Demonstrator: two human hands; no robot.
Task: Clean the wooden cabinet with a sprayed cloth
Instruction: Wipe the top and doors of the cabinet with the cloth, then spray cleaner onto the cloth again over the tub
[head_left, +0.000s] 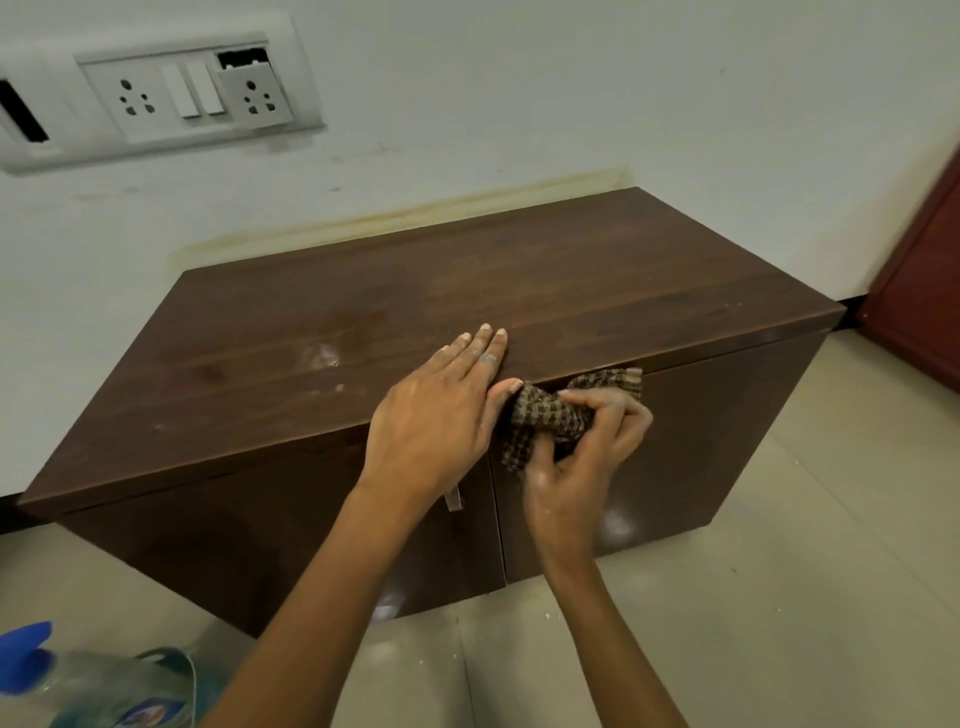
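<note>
A low dark-brown wooden cabinet (571, 280) stands against the white wall, with two front doors. My left hand (436, 415) lies flat on the front edge of its top, fingers together and holding nothing. My right hand (587, 447) grips a bunched brown checked cloth (550, 415) and presses it against the top edge of the right door, just under the cabinet top. Whitish smears (322, 356) show on the top, left of my left hand.
A spray bottle (104, 680) with a blue trigger lies on the tiled floor at the bottom left. A wall socket panel (192, 98) sits above the cabinet at the left. A reddish-brown door (919, 291) stands at the right edge.
</note>
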